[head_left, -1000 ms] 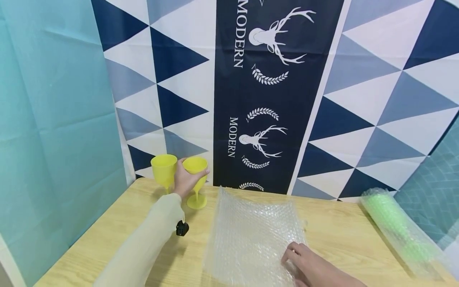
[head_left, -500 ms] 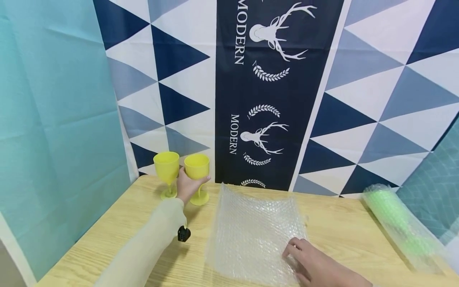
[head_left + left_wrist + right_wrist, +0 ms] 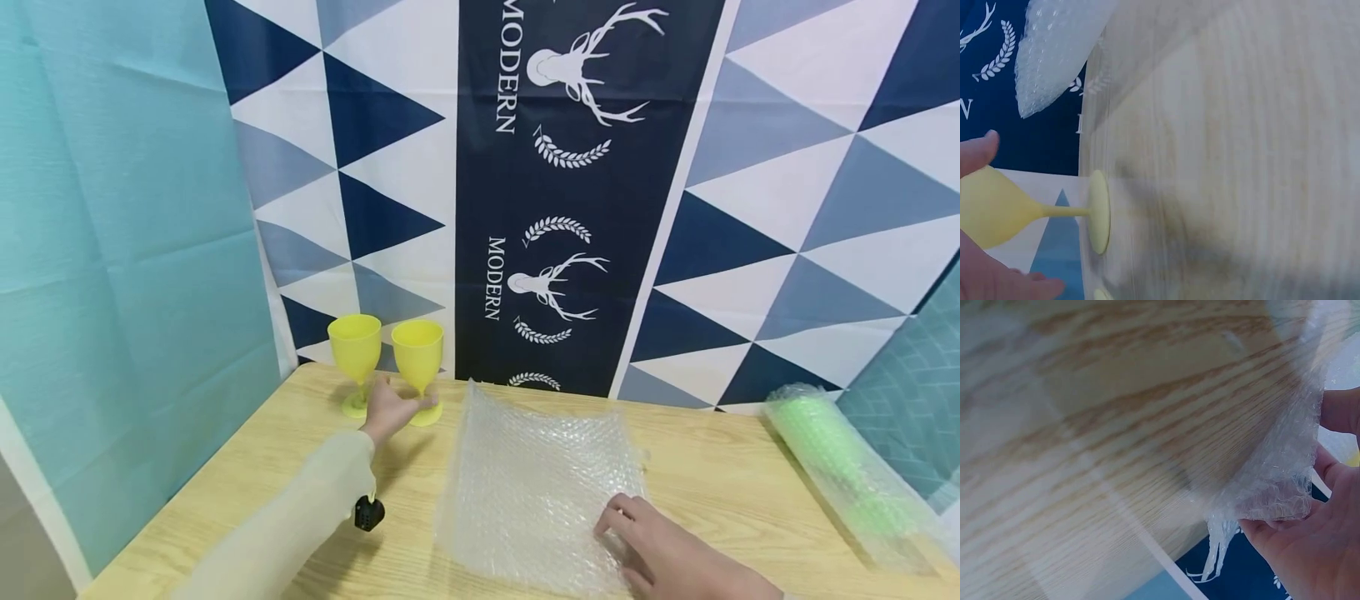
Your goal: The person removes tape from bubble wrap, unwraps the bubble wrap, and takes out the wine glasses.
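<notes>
Two yellow goblets stand upright side by side at the back left of the table, a left goblet [image 3: 355, 346] and a right goblet [image 3: 417, 354]. My left hand [image 3: 386, 412] is low in front of them, thumb stretched toward the right goblet's stem. The left wrist view shows thumb and fingers spread apart on either side of a goblet's bowl [image 3: 997, 209], not closed round it. A clear sheet of bubble wrap [image 3: 540, 483] lies on the table, its far left corner raised. My right hand [image 3: 660, 542] pinches its right edge between thumb and curled fingers.
A bright green item wrapped in bubble wrap [image 3: 825, 458] lies at the right side of the wooden table [image 3: 705, 500]. Patterned cloth [image 3: 570, 208] hangs right behind the table, with a teal curtain [image 3: 150, 292] at the left.
My left hand has slid down from the right goblet's bowl to stem height and loosened, leaving the goblet standing. My right hand stays at the bubble wrap's edge.
</notes>
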Demonstrator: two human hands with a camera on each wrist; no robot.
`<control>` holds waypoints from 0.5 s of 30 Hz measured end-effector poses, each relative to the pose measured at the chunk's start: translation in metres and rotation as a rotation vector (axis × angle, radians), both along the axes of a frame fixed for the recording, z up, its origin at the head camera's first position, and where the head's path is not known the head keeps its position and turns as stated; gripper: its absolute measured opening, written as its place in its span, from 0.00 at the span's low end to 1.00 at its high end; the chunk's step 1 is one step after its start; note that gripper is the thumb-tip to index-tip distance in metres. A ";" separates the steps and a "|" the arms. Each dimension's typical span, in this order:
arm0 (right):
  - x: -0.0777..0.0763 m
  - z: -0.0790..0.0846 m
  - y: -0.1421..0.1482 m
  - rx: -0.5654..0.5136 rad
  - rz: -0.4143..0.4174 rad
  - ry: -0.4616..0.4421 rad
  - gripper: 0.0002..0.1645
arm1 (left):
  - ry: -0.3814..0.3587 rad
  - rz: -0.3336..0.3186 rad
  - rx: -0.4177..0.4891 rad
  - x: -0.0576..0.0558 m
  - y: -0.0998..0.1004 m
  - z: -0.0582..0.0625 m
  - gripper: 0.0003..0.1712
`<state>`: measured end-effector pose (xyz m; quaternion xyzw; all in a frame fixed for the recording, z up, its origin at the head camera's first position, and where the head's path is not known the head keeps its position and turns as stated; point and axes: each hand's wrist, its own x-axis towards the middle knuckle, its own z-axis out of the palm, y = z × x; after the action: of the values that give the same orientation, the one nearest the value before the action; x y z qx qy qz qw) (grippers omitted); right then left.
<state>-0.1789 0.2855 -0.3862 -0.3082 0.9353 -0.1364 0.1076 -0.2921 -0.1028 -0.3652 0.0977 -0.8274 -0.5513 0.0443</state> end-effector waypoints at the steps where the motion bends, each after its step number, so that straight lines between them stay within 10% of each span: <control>1: 0.000 0.000 0.000 0.003 -0.001 0.001 0.21 | -0.024 -0.006 -0.006 0.003 -0.001 -0.001 0.57; 15: -0.001 0.000 -0.001 0.002 0.033 0.024 0.21 | -0.164 -0.098 -0.104 0.040 0.008 0.000 0.44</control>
<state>-0.1802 0.2848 -0.3863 -0.3253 0.9314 -0.1301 0.0987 -0.2525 -0.0949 -0.3651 0.0995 -0.8596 -0.4991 -0.0457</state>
